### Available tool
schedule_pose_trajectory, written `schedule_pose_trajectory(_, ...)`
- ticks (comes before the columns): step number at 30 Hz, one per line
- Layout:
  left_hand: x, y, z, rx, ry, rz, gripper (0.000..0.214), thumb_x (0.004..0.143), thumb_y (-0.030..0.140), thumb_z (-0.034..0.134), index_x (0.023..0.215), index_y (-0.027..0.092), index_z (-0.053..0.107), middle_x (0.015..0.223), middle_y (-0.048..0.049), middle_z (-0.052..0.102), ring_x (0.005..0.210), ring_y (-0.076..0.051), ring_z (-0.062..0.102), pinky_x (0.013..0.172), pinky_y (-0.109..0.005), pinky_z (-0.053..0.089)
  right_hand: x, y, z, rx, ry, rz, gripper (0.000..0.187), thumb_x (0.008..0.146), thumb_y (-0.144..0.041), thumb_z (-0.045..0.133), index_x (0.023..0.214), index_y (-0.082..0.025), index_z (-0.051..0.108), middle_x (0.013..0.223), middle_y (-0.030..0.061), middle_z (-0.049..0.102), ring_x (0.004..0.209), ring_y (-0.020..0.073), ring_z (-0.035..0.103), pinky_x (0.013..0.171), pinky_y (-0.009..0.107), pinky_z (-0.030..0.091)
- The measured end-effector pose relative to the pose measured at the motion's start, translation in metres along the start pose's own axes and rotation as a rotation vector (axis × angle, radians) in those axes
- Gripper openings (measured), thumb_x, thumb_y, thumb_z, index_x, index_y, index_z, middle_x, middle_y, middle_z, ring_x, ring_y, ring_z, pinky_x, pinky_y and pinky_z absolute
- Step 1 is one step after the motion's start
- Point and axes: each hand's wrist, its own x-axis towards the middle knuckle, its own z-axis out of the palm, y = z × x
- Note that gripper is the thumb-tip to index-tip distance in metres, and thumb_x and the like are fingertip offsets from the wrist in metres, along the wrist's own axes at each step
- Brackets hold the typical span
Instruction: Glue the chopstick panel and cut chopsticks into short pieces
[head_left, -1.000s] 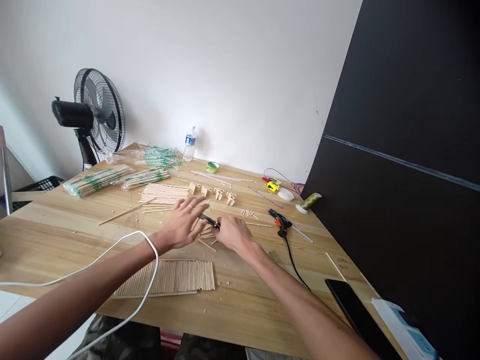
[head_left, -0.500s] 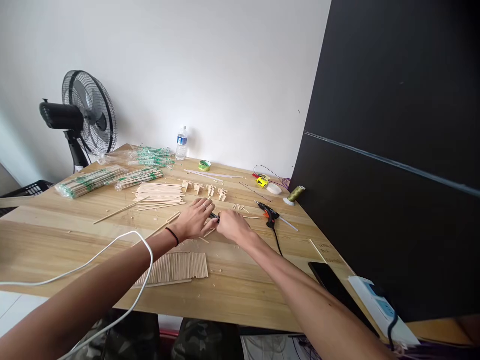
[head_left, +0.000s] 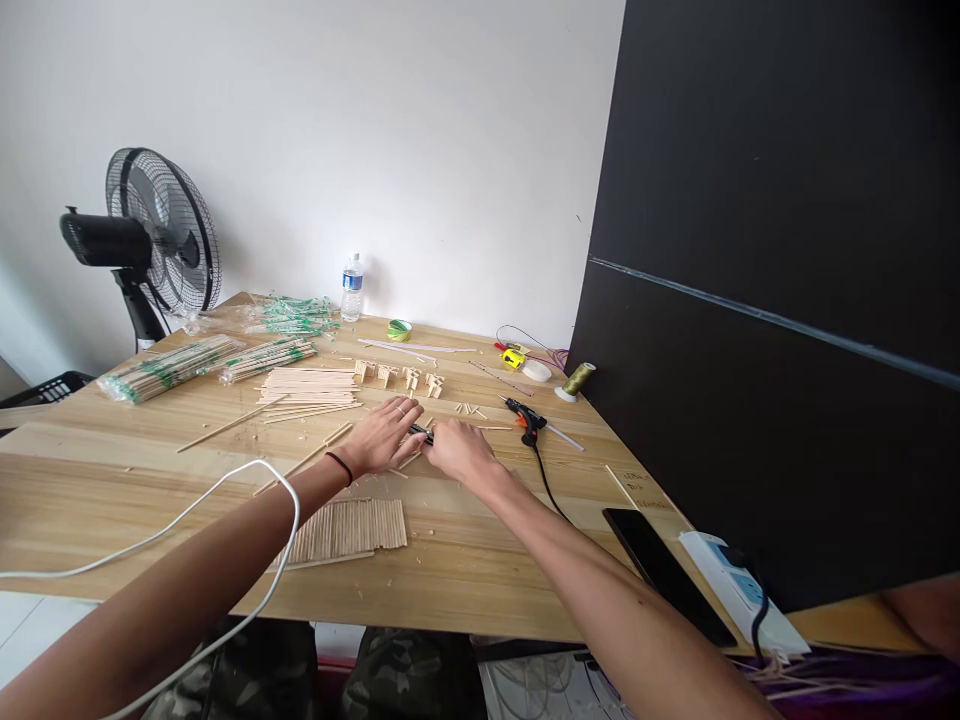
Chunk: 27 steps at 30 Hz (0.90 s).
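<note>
My left hand point(head_left: 382, 437) wears a ring and a dark wristband. Its fingers bend over the table while the thumb meets a slim black tool point(head_left: 421, 433). My right hand point(head_left: 459, 448) is closed around that same tool, hiding most of it, so its exact kind cannot be seen. Thin wooden sticks point(head_left: 306, 470) lie beside and partly beneath my left hand. Closer to me is a flat panel of sticks point(head_left: 349, 530) laid side by side. Beyond my hands stand several small stick-built pieces point(head_left: 388, 375), near a pile of loose sticks point(head_left: 307, 385).
A glue gun point(head_left: 529, 420) with a trailing cord lies right of my hands. Short cut pieces point(head_left: 471, 409) are scattered nearby. Bagged sticks point(head_left: 172, 368), a water bottle point(head_left: 352, 288) and a fan point(head_left: 161, 235) are farther left. A phone point(head_left: 667, 575) and power strip point(head_left: 742, 590) line the right edge. A white cable point(head_left: 292, 530) crosses my left arm.
The whole view has shifted slightly, so objects appear farther left. Both hands stay together around the black tool, in nearly the same pose.
</note>
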Motion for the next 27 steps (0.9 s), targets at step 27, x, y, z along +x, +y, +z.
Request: schedule_pose_trajectory(27,-0.035,-0.032,-0.018,-0.398,0.019,-0.516,0.027,0.097,0.018,0.044,0.122,0.019,0.052,0.119,-0.0122,0.06,0.093,-0.02,0.077,0.074,-0.033,0.063,0.006,0.04,0.037,0.02,0.249,0.006,0.032,0.095,-0.043,0.061,0.111,-0.018,0.071,0.1,0.0138,0.08,0.093,0.0289,0.075,0.076,0.032,0.044)
